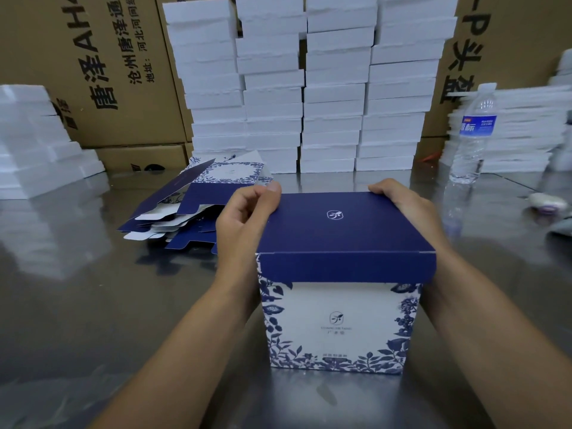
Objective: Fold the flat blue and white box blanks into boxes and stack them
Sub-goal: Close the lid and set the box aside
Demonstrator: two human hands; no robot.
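Observation:
A folded blue and white box [339, 317] stands upright on the steel table [93, 305], its dark blue lid closed on top. My left hand [244, 221] grips the lid's left edge, thumb on top near the far corner. My right hand [408, 209] grips the lid's right edge, fingers curled over the far right corner. A loose pile of flat blue and white box blanks [198, 202] lies on the table to the left, behind my left hand.
Tall stacks of white foam pieces [306, 88] stand at the back, with more at the left [34, 140] and right [520, 128]. Brown cartons [108, 72] line the rear. A water bottle [472, 134] stands at right, near a small white object [546, 202].

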